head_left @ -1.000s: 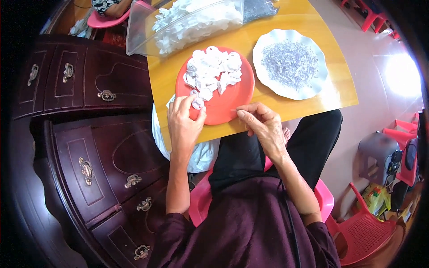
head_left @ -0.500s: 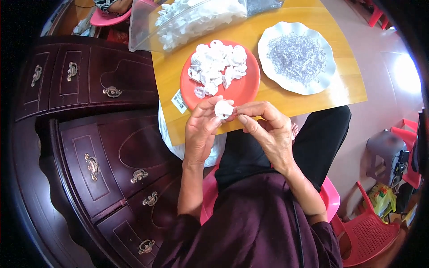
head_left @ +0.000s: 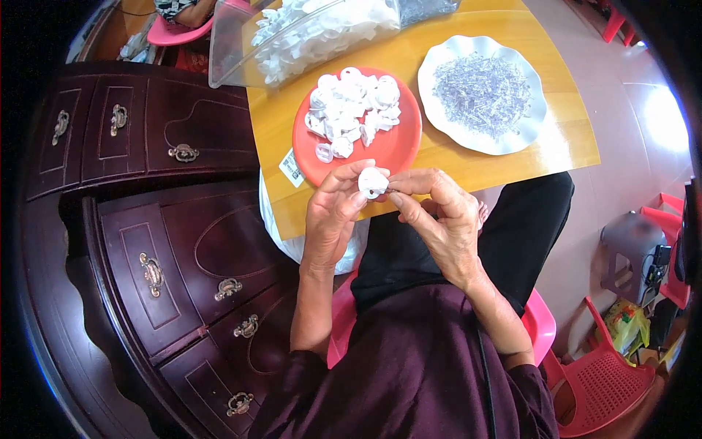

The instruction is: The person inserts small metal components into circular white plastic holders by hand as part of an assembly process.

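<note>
Over the near edge of the table, my left hand [head_left: 330, 216] grips a small white plastic part [head_left: 372, 182] between thumb and fingers. A small dark hole shows in the part's lower side. From the right, my right hand [head_left: 444, 212] pinches thumb and forefinger close against it, on a small thin pin that is mostly hidden by the fingertips. Just beyond, an orange-red plate [head_left: 401, 148] carries a heap of similar white plastic parts [head_left: 349, 106]. To its right, a white wavy-rimmed plate [head_left: 433, 123] holds a pile of small clear, thin pieces [head_left: 482, 94].
A clear plastic bin [head_left: 232, 64] of white parts stands at the table's far left. Dark wooden drawers [head_left: 205, 124] line the left side. A pink chair [head_left: 540, 329] is under me, with a grey stool [head_left: 632, 245] to the right. Another person's arm [head_left: 194, 13] shows at the far left.
The white part has moved slightly right and turned in my left fingers. My right fingertips are closer to it, and the thin pin between them shows less than before.
</note>
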Demonstrator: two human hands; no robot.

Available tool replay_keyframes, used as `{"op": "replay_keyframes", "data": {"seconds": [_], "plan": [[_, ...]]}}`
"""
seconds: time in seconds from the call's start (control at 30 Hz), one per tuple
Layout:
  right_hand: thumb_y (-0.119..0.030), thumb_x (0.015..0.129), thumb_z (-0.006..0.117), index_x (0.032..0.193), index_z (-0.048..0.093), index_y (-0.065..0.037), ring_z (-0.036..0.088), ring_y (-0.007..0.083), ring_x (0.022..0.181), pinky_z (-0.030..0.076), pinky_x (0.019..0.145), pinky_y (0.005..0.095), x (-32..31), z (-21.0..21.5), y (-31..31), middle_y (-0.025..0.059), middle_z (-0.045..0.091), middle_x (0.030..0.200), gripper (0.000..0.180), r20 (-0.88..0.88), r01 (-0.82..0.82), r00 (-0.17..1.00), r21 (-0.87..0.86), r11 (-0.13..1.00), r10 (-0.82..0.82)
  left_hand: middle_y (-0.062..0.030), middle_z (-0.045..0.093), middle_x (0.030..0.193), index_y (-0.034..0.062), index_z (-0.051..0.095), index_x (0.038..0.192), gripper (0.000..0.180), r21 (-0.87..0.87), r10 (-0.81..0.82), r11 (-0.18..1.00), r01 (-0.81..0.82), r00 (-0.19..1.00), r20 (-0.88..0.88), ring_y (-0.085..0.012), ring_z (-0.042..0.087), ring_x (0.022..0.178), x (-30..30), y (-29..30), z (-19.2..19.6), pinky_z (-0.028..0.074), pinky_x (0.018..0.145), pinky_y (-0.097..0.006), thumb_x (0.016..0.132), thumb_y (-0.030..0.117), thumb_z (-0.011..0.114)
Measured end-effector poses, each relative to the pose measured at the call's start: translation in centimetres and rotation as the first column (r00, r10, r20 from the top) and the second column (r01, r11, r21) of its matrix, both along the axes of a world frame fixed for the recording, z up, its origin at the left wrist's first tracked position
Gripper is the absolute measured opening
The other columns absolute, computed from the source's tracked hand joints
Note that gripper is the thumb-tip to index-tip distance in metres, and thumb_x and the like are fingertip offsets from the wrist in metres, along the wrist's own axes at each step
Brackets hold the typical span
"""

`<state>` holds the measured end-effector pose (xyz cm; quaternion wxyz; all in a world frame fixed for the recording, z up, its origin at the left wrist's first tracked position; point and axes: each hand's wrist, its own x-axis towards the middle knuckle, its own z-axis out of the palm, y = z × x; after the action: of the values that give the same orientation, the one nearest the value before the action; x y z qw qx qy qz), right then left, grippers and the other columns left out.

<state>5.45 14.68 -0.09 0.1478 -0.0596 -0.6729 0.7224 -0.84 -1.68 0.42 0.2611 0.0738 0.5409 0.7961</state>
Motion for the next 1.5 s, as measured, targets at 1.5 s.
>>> {"op": "replay_keyframes", "data": {"seconds": [1.5], "plan": [[-0.005, 0.087, 0.07, 0.099, 0.07, -0.005, 0.067, 0.0111, 0.074, 0.051, 0.061, 0.0234, 0.5, -0.5, 1.3, 0.0059, 0.07, 0.086, 0.013, 0.031, 0.001, 1.0, 0.011, 1.0, -0.002, -0.0107, 0.067, 0.104, -0.0033, 0.059, 0.119, 0.033, -0.029, -0.017, 0.999, 0.016, 0.999, -0.031, -0.0172, 0.067, 0.093, 0.1, 1.1, -0.2, 0.056, 0.084, -0.031, 0.089, 0.005, 0.069]]}}
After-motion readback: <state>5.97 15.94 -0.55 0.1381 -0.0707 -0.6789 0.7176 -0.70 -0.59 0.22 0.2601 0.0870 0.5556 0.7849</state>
